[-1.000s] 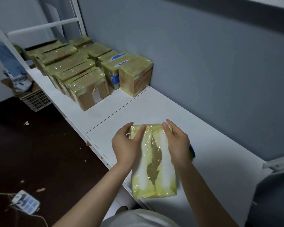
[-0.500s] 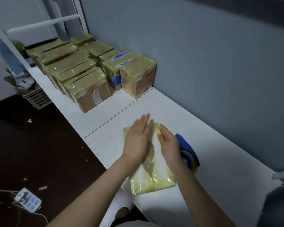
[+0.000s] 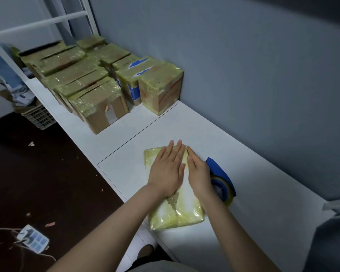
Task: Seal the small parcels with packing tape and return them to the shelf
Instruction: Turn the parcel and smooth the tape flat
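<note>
Head view looked down on a white shelf running along a grey-blue wall. Near its front edge lay a small parcel, flat on the surface and wrapped in shiny yellowish tape, with a darker brown patch along its middle seam. Both hands rested on top of it and gripped nothing. The left hand lay palm down over the parcel's far left part, fingers straight and close together, their tips reaching just past the far edge. The right hand lay beside it, also flat, its straight fingers pressed along the parcel's right side. The 2 hands nearly met at the fingertips. Just right of the right hand sat a blue tape dispenser, its roll partly hidden behind the wrist; whether it touched the parcel could not be told. Farther along the shelf, well apart from the hands, stood a cluster of taped boxes packed side by side, with a cube-shaped box at its near right corner against the wall. On the dark floor lay a white power strip, and a plastic crate stood farther back.
</note>
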